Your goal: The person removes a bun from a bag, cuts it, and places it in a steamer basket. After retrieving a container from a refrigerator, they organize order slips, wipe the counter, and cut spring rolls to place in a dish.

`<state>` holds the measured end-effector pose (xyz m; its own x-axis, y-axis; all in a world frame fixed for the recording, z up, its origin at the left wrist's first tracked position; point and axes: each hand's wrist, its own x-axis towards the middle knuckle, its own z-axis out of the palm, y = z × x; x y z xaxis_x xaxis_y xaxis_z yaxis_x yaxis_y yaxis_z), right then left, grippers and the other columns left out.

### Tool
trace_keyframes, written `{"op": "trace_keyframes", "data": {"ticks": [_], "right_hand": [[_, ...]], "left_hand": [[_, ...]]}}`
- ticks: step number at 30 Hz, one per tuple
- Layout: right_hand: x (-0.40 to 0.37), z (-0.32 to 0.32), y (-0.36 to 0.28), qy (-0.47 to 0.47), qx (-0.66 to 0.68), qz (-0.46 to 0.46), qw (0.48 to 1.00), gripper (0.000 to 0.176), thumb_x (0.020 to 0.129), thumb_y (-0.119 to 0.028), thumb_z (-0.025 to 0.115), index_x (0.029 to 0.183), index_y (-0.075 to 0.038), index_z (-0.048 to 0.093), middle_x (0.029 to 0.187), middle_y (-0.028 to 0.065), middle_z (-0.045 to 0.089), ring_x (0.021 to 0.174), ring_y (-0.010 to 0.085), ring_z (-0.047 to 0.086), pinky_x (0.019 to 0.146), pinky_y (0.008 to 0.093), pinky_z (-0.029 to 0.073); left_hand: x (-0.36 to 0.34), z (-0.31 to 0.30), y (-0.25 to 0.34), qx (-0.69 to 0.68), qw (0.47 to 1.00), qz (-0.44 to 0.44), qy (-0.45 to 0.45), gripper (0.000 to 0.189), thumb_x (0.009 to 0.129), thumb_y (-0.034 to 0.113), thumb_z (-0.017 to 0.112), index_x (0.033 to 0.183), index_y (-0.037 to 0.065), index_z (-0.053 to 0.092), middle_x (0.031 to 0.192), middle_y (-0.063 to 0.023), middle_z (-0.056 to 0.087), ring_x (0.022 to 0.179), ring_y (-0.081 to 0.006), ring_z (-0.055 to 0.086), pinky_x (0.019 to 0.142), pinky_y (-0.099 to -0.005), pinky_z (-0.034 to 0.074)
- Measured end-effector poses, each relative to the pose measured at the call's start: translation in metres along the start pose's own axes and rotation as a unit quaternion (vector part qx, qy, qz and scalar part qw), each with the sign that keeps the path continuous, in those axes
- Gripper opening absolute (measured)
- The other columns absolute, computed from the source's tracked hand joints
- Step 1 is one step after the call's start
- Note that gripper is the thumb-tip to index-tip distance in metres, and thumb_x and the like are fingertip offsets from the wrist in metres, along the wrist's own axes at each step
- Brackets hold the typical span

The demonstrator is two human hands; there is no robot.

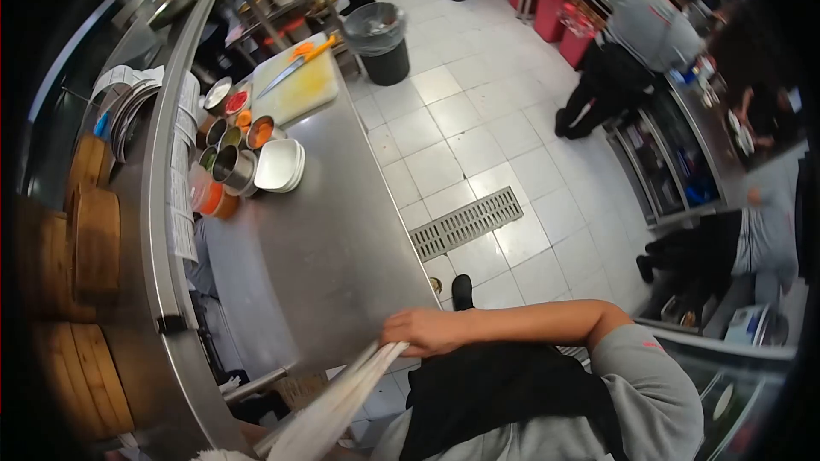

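My right hand (423, 330) is closed around one end of a whitish cloth (337, 405), near the front corner of a steel worktable (333, 230). From that fist the cloth stretches taut down and to the left, out toward the bottom edge of the view. Behind its lower end a small patch of skin shows, perhaps part of my left arm; the fingers of my left hand are hidden.
On the worktable stand white square bowls (279, 165), metal containers of ingredients (232, 166) and a cutting board (295, 85) with an orange-handled knife (299, 64). Bamboo steamers (96, 243) sit at left. A lined bin (378, 43), floor drain (467, 222) and co-workers (649, 34) are beyond.
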<state>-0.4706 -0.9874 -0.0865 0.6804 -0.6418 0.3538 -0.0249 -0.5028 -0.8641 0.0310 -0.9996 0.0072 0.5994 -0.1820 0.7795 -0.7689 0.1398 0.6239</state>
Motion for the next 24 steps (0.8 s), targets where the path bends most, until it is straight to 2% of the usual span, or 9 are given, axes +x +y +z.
{"op": "trace_keyframes", "data": {"ticks": [2, 4, 7, 8, 10, 15, 17, 21, 24], "right_hand": [[-0.026, -0.032, 0.013, -0.084, -0.03, 0.14, 0.986, 0.033, 0.093, -0.028, 0.064, 0.114, -0.003, 0.06, 0.104, 0.0184, 0.062, 0.1, 0.0396, 0.061, 0.087, 0.0484, 0.049], [-0.047, -0.058, 0.039, -0.134, -0.063, 0.21, 0.966, 0.036, 0.094, -0.032, 0.063, 0.118, -0.005, 0.062, 0.106, 0.0201, 0.064, 0.101, 0.0418, 0.062, 0.088, 0.0491, 0.05], [-0.057, -0.1, 0.071, -0.214, -0.063, 0.275, 0.935, 0.039, 0.095, -0.036, 0.061, 0.118, -0.004, 0.062, 0.105, 0.0218, 0.065, 0.101, 0.0415, 0.063, 0.089, 0.0486, 0.05], [-0.057, -0.109, 0.083, -0.233, -0.065, 0.266, 0.933, 0.039, 0.095, -0.036, 0.061, 0.118, -0.004, 0.062, 0.105, 0.0218, 0.065, 0.101, 0.0415, 0.063, 0.089, 0.0486, 0.05], [-0.058, -0.123, 0.109, -0.274, -0.149, 0.293, 0.904, 0.043, 0.091, -0.038, 0.066, 0.12, -0.007, 0.064, 0.106, 0.0222, 0.068, 0.103, 0.0404, 0.064, 0.089, 0.0486, 0.051], [-0.028, -0.145, 0.146, -0.351, -0.177, 0.273, 0.878, 0.043, 0.089, -0.038, 0.067, 0.118, -0.006, 0.066, 0.103, 0.0231, 0.069, 0.102, 0.0413, 0.065, 0.087, 0.0489, 0.052], [-0.011, -0.152, 0.157, -0.418, -0.168, 0.216, 0.866, 0.044, 0.092, -0.036, 0.064, 0.122, -0.005, 0.063, 0.104, 0.0237, 0.068, 0.103, 0.0416, 0.064, 0.088, 0.049, 0.052], [0.011, -0.181, 0.19, -0.42, -0.129, 0.153, 0.885, 0.045, 0.09, -0.033, 0.066, 0.126, -0.006, 0.063, 0.11, 0.0223, 0.069, 0.106, 0.0405, 0.064, 0.091, 0.0475, 0.051], [0.029, -0.237, 0.23, -0.419, -0.107, 0.141, 0.89, 0.043, 0.09, -0.033, 0.065, 0.123, -0.006, 0.065, 0.111, 0.0213, 0.069, 0.107, 0.0387, 0.065, 0.092, 0.0456, 0.051]], "left_hand": [[-0.007, -0.005, 0.016, 0.005, 1.0, -0.01, 0.006, 0.065, 0.1, 0.047, 0.047, 0.143, -0.001, 0.041, 0.143, -0.0254, 0.046, 0.124, -0.0418, 0.052, 0.109, -0.0518, 0.04], [-0.015, -0.008, 0.029, 0.002, 1.0, -0.023, 0.014, 0.066, 0.1, 0.048, 0.046, 0.144, -0.001, 0.039, 0.144, -0.0248, 0.045, 0.125, -0.0415, 0.051, 0.109, -0.0519, 0.04], [-0.028, -0.017, 0.049, 0.003, 0.999, -0.042, 0.03, 0.068, 0.1, 0.05, 0.044, 0.146, 0.0, 0.038, 0.145, -0.024, 0.044, 0.126, -0.0411, 0.05, 0.11, -0.052, 0.039], [-0.032, -0.02, 0.057, 0.004, 0.998, -0.049, 0.036, 0.069, 0.1, 0.051, 0.044, 0.146, 0.0, 0.037, 0.145, -0.0237, 0.044, 0.127, -0.041, 0.05, 0.11, -0.0521, 0.039], [-0.042, -0.024, 0.073, 0.001, 0.997, -0.059, 0.046, 0.07, 0.1, 0.053, 0.042, 0.147, 0.001, 0.036, 0.146, -0.0231, 0.044, 0.128, -0.0407, 0.049, 0.111, -0.0522, 0.039], [-0.064, -0.007, 0.108, -0.019, 0.995, -0.092, 0.046, 0.074, 0.1, 0.057, 0.039, 0.149, 0.002, 0.034, 0.148, -0.0217, 0.042, 0.13, -0.0401, 0.048, 0.112, -0.0524, 0.038], [-0.076, 0.001, 0.129, -0.024, 0.993, -0.101, 0.046, 0.075, 0.1, 0.058, 0.038, 0.15, 0.003, 0.033, 0.149, -0.0211, 0.042, 0.131, -0.0398, 0.047, 0.113, -0.0525, 0.037], [-0.104, 0.003, 0.182, -0.056, 0.988, -0.127, 0.07, 0.078, 0.1, 0.061, 0.035, 0.152, 0.004, 0.03, 0.151, -0.0199, 0.041, 0.133, -0.0393, 0.046, 0.114, -0.0527, 0.036], [-0.141, -0.018, 0.237, -0.103, 0.973, -0.172, 0.118, 0.08, 0.1, 0.064, 0.034, 0.154, 0.004, 0.029, 0.152, -0.0191, 0.04, 0.134, -0.0389, 0.045, 0.114, -0.0528, 0.036]]}}
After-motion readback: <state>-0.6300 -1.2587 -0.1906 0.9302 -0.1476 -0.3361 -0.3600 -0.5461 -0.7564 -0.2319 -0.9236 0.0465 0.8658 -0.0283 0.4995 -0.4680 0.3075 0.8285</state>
